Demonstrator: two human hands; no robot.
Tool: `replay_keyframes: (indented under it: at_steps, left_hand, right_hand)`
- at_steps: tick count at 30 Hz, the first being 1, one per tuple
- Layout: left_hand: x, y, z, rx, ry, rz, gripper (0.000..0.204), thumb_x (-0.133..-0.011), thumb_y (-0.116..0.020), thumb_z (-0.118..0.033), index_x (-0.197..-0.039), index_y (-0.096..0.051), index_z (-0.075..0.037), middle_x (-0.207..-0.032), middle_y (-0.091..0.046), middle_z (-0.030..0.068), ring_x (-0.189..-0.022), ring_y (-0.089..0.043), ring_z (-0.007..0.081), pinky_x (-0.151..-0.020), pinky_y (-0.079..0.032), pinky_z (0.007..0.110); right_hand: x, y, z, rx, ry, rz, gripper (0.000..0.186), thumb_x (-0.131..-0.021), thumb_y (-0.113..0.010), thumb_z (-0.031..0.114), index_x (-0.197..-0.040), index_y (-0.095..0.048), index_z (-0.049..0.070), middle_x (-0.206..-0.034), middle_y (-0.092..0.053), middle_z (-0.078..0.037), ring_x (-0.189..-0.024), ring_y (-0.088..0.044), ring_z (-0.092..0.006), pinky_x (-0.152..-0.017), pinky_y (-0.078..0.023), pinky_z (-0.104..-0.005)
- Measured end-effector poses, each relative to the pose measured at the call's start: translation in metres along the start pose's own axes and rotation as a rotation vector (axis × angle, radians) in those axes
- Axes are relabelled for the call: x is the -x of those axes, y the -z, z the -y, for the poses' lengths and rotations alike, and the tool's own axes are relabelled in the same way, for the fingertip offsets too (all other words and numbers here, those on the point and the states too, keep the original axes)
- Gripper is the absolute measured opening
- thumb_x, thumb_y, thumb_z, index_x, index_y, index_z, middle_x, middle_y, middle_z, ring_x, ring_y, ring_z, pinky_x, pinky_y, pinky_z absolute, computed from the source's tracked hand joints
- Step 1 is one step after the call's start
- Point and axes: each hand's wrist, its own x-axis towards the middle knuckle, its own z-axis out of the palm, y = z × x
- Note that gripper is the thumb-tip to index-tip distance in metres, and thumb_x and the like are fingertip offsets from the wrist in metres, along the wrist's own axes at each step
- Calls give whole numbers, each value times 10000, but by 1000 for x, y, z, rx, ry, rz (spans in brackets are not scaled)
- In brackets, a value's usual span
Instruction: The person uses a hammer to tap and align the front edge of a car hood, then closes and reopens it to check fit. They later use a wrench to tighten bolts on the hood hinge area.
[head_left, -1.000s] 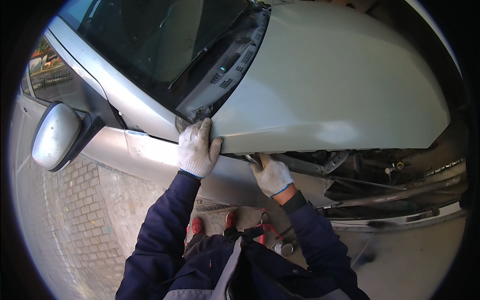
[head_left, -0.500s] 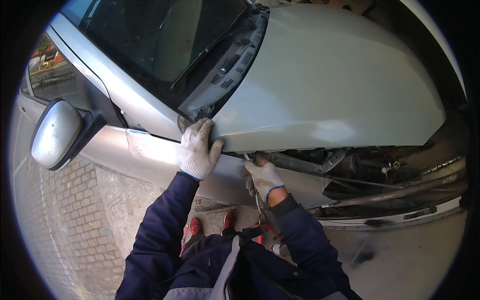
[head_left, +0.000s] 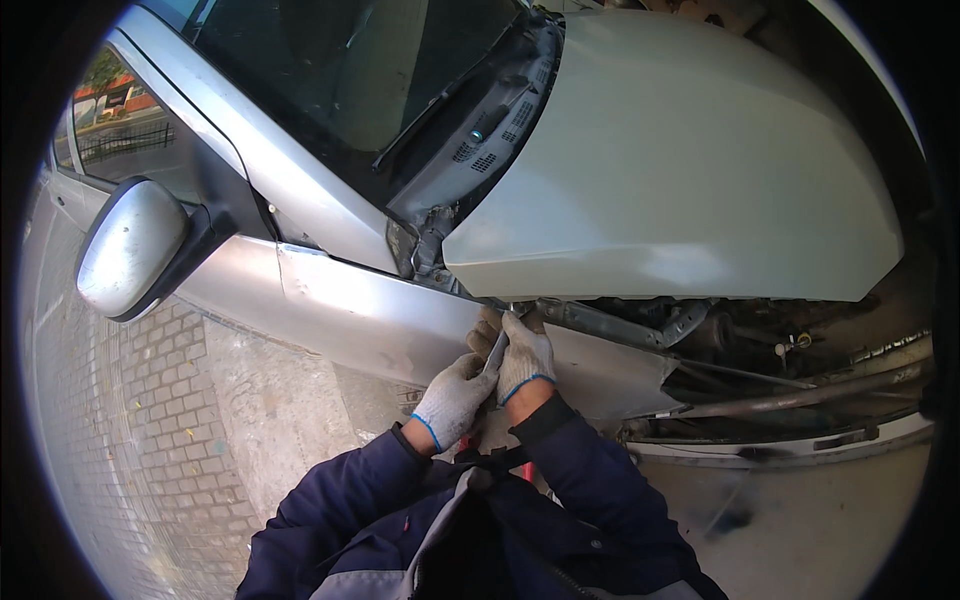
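Observation:
Close together at the gap between the car's hood [head_left: 690,190] and its silver front fender [head_left: 590,365], my two gloved hands are at work. A slim silver metal tool [head_left: 496,352] slants between them; its exact kind is hard to make out. My right hand [head_left: 525,355] is closed around its upper part, fingertips at the hood's lower edge. My left hand [head_left: 455,397] is closed on the lower part of it. The gloves are white knit, soiled brown at the fingers. The tool's upper end is hidden by my fingers and the hood edge.
A side mirror [head_left: 133,248] juts out at the left. The windshield [head_left: 330,80] and the cowl panel [head_left: 490,140] lie beyond the fender. At the right the front end is exposed, with a metal bar [head_left: 800,392] across it. Brick paving [head_left: 170,400] covers the left ground.
My left hand has left the hood's rear corner and come down to the right onto the tool. My right hand stays at the gap. The view has shifted slightly.

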Motion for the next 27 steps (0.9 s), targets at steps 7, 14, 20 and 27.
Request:
replay_keyframes:
  at_steps: [7, 14, 20, 27]
  left_hand:
    - [-15, 59, -48, -746, -324, -194, 482, -1141, -609, -418, -1380, -744, -21, -1121, -808, 251, -1057, -761, 472, -946, -611, 488]
    - [-23, 75, -83, -1025, -397, -194, 499, -1096, -668, -458, -1309, -810, -29, -1068, -816, 251, -1004, -792, 434, -913, -625, 486]
    - [-24, 54, -90, -1215, -452, -277, 480, -1068, -681, -497, -1190, -833, -59, -956, -809, 231, -915, -785, 437, -858, -627, 525]
    - [-14, 8, -76, -1332, -222, -480, 547, -1092, -634, -589, -1099, -812, -72, -927, -814, 222, -904, -798, 436, -832, -631, 544]
  right_hand:
    - [-19, 19, 9, 182, 68, 54, 308, -1121, -633, 59, -1429, -633, 68, -1171, -778, -161, -1004, -793, -317, -865, -712, -533]
    - [-13, 60, 56, 1234, 1053, 46, 300, -1051, -693, 78, -1345, -731, 32, -1137, -795, -179, -1093, -765, -398, -951, -616, -499]
    - [-50, 55, 80, 1597, 1166, 399, 219, -1013, -728, 214, -1158, -757, 53, -944, -761, -224, -955, -736, -464, -868, -607, -554]
    - [-70, 71, 88, 1543, 1362, 610, 285, -995, -732, 174, -1231, -704, 16, -1134, -726, -261, -1065, -705, -488, -905, -584, -580]
